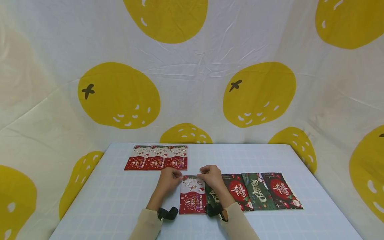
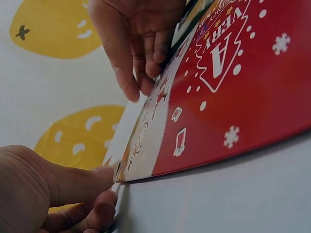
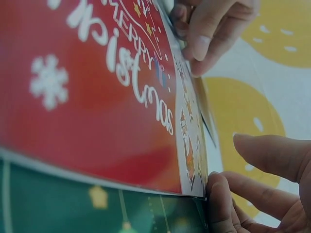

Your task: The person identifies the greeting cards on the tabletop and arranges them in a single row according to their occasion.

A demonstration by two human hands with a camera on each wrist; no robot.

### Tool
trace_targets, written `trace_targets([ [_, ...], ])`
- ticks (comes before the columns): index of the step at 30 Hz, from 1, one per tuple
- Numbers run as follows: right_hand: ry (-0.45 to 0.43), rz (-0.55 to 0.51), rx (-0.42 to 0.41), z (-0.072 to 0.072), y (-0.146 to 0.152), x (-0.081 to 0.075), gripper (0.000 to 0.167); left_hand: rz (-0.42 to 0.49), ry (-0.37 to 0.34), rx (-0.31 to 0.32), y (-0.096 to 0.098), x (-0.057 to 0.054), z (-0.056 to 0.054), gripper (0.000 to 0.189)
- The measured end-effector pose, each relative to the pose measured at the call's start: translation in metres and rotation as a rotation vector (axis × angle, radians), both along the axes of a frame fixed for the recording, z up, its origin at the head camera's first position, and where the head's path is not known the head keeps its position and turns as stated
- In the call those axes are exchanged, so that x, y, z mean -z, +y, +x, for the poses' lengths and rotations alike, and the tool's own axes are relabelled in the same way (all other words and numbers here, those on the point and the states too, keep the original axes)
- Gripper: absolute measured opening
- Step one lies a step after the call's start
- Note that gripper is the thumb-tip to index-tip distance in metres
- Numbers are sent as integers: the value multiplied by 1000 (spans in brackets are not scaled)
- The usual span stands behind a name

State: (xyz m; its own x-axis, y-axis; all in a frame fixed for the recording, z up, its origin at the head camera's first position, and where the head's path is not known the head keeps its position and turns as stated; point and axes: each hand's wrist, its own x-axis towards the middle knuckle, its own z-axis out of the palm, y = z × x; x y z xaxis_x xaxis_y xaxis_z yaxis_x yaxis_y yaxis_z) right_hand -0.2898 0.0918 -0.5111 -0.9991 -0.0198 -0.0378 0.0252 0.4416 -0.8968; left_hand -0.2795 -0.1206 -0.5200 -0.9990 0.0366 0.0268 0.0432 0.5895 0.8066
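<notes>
A red-and-white Christmas card (image 1: 192,199) lies in front of me, "A Very Merry Christmas" on its red half. My left hand (image 1: 168,180) pinches its far left corner; in the left wrist view the thumb (image 2: 85,185) lies on top with fingers beneath. At the far right corner is my right hand (image 1: 211,176). In the right wrist view its fingertips (image 3: 219,194) touch the card's edge and its thumb (image 3: 267,153) stands apart from them. The card's right edge overlaps a green Christmas card (image 1: 212,197), partly hidden by my right hand and wrist.
To the right, a dark card with a red circle (image 1: 237,190), a green card (image 1: 258,193) and another dark card (image 1: 282,190) continue the row. Several red-and-white cards (image 1: 156,163) lie side by side at the back left. A fruit-print curtain (image 1: 192,100) hangs behind the white table (image 1: 120,206).
</notes>
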Motion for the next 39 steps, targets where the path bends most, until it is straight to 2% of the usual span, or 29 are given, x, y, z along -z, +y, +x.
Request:
trace_targets([
  [15, -11, 5, 19, 1, -1, -1, 29, 3, 39, 36, 3, 3, 0, 6],
  [32, -9, 27, 51, 0, -2, 3, 26, 9, 58, -7, 8, 2, 2, 9],
  [39, -15, 15, 41, 1, -1, 3, 27, 10, 39, -34, 10, 0, 2, 10],
])
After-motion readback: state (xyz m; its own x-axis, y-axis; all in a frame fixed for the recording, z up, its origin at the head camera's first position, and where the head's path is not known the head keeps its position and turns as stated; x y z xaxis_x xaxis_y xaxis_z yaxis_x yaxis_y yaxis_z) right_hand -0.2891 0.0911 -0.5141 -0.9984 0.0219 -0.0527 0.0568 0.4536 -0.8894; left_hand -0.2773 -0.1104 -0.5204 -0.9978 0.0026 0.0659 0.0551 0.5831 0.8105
